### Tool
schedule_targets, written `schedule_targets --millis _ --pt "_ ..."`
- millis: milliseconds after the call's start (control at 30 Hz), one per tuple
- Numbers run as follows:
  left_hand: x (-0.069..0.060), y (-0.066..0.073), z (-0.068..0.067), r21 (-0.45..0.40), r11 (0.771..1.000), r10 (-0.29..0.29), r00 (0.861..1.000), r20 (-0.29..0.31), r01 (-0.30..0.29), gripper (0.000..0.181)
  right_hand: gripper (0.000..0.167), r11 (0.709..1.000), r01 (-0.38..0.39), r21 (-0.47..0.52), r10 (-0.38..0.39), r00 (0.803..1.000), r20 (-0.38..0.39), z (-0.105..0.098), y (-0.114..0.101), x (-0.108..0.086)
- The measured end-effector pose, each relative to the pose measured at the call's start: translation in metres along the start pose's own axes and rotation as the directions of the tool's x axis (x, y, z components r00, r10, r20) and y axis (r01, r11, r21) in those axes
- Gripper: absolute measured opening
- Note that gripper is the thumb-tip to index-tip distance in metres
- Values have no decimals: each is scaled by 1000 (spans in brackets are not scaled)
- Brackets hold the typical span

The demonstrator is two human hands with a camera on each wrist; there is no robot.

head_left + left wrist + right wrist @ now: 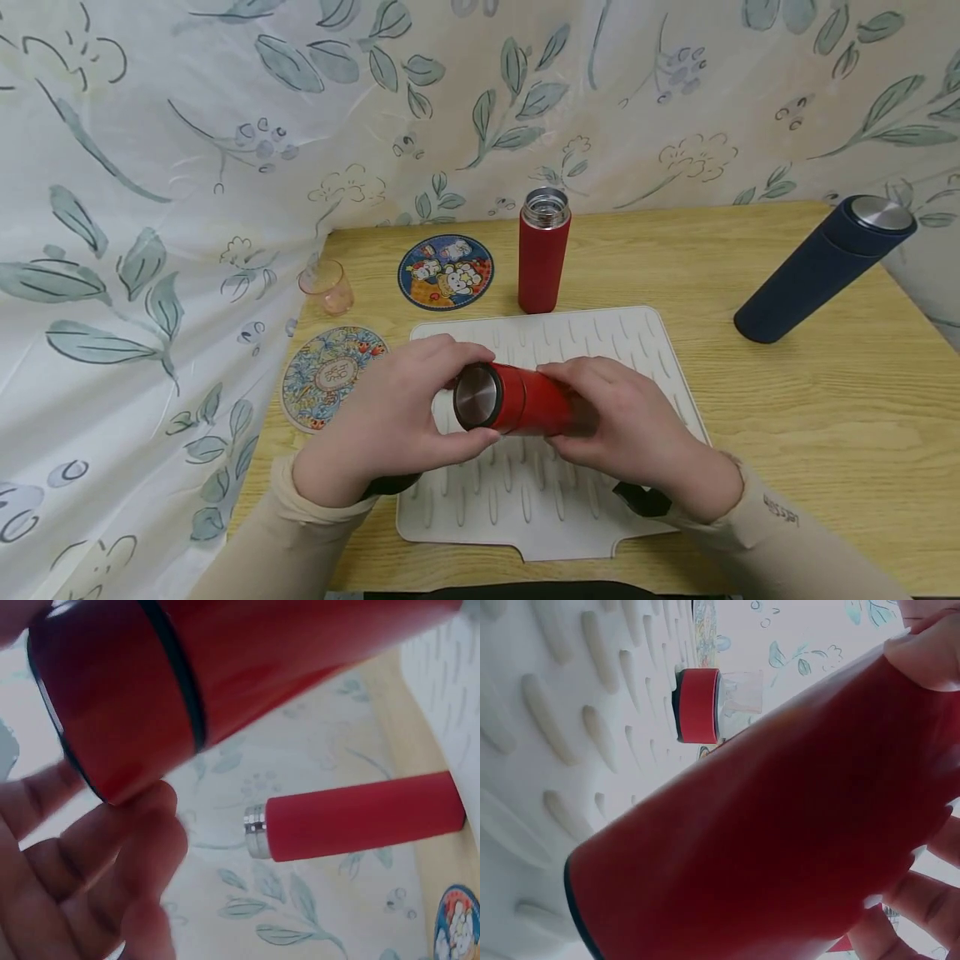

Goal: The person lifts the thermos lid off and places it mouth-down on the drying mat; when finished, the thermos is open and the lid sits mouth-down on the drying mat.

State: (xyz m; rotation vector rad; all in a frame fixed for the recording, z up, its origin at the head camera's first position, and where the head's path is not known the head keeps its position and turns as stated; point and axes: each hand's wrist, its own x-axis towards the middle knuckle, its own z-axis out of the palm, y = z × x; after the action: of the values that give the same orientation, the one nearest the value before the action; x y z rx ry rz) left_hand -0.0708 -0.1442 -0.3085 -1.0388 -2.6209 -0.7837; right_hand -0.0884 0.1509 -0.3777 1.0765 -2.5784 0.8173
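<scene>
A capped red thermos (538, 402) is held tilted above a white ridged mat (517, 504), its steel-topped lid (480, 396) toward the left. My left hand (393, 408) grips that lid, thumb at the near side and fingers at the far side. Around the lower body my right hand (637, 408) is wrapped. On the mat, the right wrist view shows a loose red lid (699, 706); in the head view I cannot make it out behind the left hand. An uncapped red thermos (543, 262) with a bare steel neck stands upright behind the mat.
A dark blue thermos (817, 275) stands on the wooden table (825, 433) at the right. To the left are a cartoon coaster (446, 272), a patterned round coaster (330, 375) and a pinkish clear cup (327, 287). Leaf-printed cloth (480, 117) hangs behind and at the left.
</scene>
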Motion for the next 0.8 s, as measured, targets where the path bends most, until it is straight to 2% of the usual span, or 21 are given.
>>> schedule_targets --millis 100,167,267,367,467,533,667,800 --pt "-1 1 0 95 995 -6 1000 -27 8 60 83 1000 -1 -10 1 1000 0 0 -2 0" --pt "-2 1 -1 108 994 3 1000 -31 1 66 83 1000 -4 -19 4 1000 -2 -1 -2 0" --pt "-5 -1 -8 50 997 66 998 -2 -66 71 83 999 -6 -34 5 1000 -9 -2 -3 1" --pt "-5 -2 -13 -16 988 154 986 56 -154 64 82 999 -5 -45 5 1000 -13 -3 -2 2" --pt "-5 -2 -14 -8 979 203 977 69 -203 55 82 999 -9 -49 8 1000 -14 -3 -1 2" --pt "-4 -2 -12 9 982 189 981 44 -189 52 82 999 -10 -46 9 1000 -14 -2 -2 1" --pt "-4 0 -8 69 991 119 992 -34 -117 51 81 999 -3 -45 2 1000 -10 1 -3 0" --pt "-3 0 -4 162 986 52 996 -68 -40 60 80 998 5 -58 -6 1000 -4 3 -4 -1"
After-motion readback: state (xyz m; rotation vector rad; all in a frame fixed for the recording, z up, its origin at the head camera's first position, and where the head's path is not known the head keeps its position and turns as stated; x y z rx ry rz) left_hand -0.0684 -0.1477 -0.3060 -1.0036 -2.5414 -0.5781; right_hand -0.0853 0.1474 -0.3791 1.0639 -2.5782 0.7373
